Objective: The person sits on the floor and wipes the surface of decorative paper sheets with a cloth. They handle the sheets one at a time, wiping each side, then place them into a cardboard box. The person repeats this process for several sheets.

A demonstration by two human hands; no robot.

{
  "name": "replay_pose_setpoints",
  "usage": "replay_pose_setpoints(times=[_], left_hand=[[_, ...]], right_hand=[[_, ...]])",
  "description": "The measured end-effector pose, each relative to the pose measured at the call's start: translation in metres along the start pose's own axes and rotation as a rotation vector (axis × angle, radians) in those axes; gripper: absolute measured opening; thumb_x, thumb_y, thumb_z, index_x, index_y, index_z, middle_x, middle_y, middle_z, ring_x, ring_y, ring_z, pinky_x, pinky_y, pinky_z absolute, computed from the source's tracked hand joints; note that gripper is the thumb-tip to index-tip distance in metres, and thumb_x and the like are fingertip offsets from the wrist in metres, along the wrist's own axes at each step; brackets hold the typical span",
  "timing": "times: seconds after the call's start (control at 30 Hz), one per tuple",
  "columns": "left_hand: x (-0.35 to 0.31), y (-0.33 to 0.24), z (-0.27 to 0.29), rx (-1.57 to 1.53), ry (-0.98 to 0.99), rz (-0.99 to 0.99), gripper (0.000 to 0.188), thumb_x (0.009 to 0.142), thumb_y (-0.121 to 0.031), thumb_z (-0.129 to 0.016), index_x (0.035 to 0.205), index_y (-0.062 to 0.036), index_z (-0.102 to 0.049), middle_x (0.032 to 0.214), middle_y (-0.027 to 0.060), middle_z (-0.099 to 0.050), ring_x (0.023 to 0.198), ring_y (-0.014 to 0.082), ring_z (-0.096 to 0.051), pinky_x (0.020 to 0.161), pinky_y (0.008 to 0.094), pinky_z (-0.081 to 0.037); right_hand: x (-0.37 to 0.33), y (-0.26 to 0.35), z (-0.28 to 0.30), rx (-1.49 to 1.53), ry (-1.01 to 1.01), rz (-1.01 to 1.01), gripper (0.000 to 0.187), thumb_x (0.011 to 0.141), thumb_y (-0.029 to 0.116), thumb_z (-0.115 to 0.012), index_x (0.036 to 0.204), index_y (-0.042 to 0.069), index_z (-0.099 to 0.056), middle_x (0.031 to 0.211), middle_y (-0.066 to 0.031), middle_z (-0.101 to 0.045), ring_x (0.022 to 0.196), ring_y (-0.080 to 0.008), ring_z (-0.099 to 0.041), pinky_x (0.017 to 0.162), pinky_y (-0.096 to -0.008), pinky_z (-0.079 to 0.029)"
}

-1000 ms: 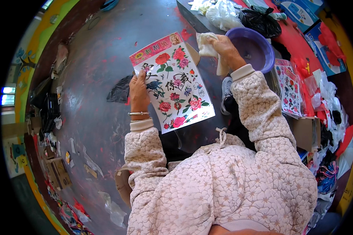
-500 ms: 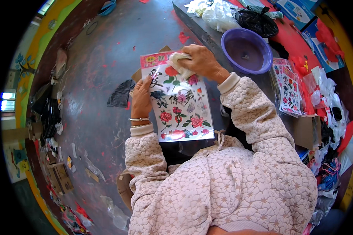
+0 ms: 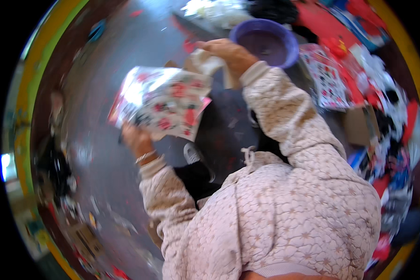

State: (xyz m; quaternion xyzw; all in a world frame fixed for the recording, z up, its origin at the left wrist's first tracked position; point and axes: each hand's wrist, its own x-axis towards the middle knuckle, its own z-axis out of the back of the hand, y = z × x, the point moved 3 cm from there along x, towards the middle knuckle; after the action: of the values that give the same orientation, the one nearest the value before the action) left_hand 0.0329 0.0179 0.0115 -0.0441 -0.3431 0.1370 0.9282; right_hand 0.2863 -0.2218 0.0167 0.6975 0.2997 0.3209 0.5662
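My left hand [image 3: 137, 140] grips the edge of a glossy sticker sheet [image 3: 165, 105] printed with red roses and dark leaves. The sheet is tilted and blurred, and light glares off its upper left part. In my right hand [image 3: 231, 56] is a crumpled off-white cloth [image 3: 205, 63] that hangs down below the fingers. The cloth is close to the sheet's right edge; I cannot tell whether they touch. Just beyond my right hand stands a purple basin [image 3: 291, 46].
More rose sticker sheets [image 3: 329, 84] lie to the right, by an open cardboard box [image 3: 361, 123]. Plastic bags [image 3: 219, 11] are heaped at the back. A shoe [image 3: 191, 153] shows on the grey floor [image 3: 102, 121], which has scraps along its left side.
The sticker sheet has swung left and tilted in my left hand. My right hand has moved slightly left with the cloth, off the sheet's face. The whole view has shifted.
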Motion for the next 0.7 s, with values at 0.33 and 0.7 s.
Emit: replay_pose_setpoints(times=[0.33, 0.7], left_hand=[[0.008, -0.012, 0.004, -0.577, 0.011, 0.190, 0.013, 0.058, 0.000, -0.053, 0.070, 0.0031, -0.050, 0.073, 0.0171, -0.051, 0.063, 0.0321, -0.050, 0.072, 0.0436, -0.045], [-0.007, -0.017, -0.014, 0.161, -0.251, -0.383, 0.016, 0.051, 0.002, -0.051, 0.052, -0.0047, -0.037, 0.057, 0.0122, -0.036, 0.062, 0.0321, -0.043, 0.084, 0.0515, -0.042]], right_hand=[[-0.053, -0.012, -0.078, 0.391, 0.033, -0.473, 0.047, 0.066, 0.004, -0.065, 0.111, -0.002, -0.051, 0.101, -0.0161, -0.058, 0.082, -0.0249, -0.059, 0.070, -0.0349, -0.049], [-0.080, -0.013, -0.133, 0.207, -0.010, -0.416, 0.050, 0.074, 0.032, -0.068, 0.106, -0.004, -0.053, 0.094, -0.0118, -0.060, 0.081, -0.0181, -0.059, 0.068, -0.0308, -0.049]])
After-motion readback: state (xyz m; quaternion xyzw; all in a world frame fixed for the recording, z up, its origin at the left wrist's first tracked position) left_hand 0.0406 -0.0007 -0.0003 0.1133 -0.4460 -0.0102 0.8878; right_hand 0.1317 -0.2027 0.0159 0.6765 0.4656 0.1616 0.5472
